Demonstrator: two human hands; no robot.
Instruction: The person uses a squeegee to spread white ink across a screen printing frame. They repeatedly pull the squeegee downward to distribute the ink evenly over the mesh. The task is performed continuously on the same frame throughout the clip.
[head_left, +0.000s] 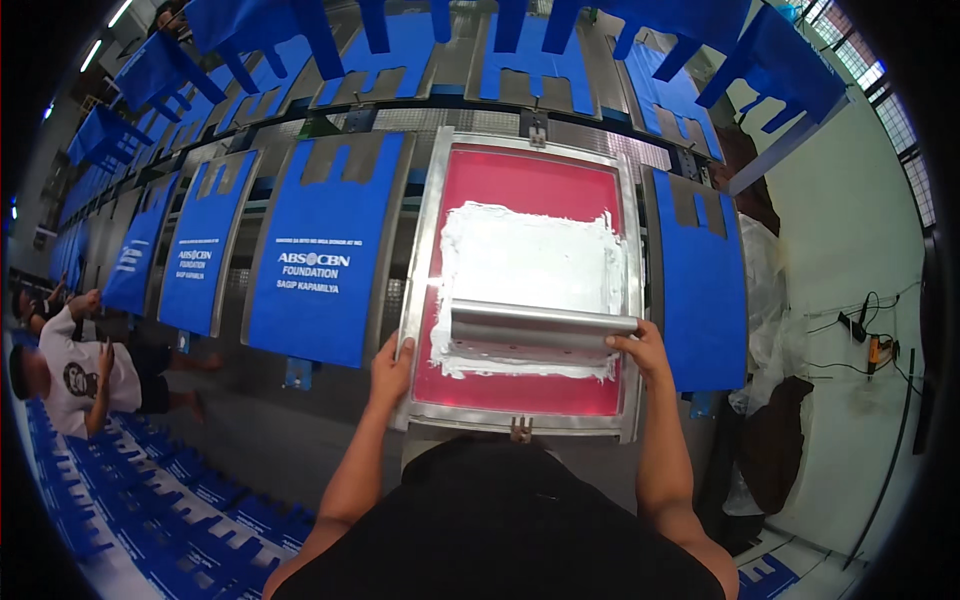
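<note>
A screen-printing frame (628,240) with metal sides and pink-red mesh lies in front of me. White ink (530,250) covers much of the mesh, with ragged edges. Across its lower part rests a metal squeegee (530,325), with ink above and below it. My left hand (392,368) is closed on the frame's left side near the lower corner, thumb on top. At the squeegee's right end, my right hand (645,352) is closed around it, thumb on its face; the other fingers are partly hidden. Whatever lies under the frame is hidden.
Printed blue bags (310,260) lie on boards to the left; a plain blue bag (695,290) is at the right. More blue bags (670,30) hang overhead. Several printed bags (190,490) cover the lower left. Another person (85,380) stands at the left.
</note>
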